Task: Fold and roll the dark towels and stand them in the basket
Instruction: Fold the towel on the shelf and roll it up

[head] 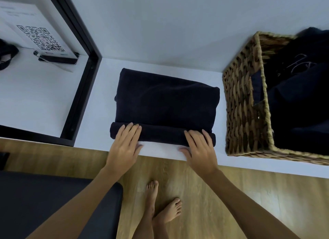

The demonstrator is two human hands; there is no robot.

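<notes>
I see the folded dark towel (166, 100) lying flat at the middle of the white tabletop (92, 103), its near edge turned into a short roll. My left hand (124, 146) and right hand (200, 149) rest on that roll, fingers straight and spread, thumbs behind it. The wicker basket (243, 103) sits at three o'clock, just beside the towel, dark cloth (302, 96) inside.

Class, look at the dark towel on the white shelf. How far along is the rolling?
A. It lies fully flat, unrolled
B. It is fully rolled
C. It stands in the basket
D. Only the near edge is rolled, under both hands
D: the left hand and right hand press on a short roll at the near edge of the dark towel, the rest lying flat beside the wicker basket.
</notes>
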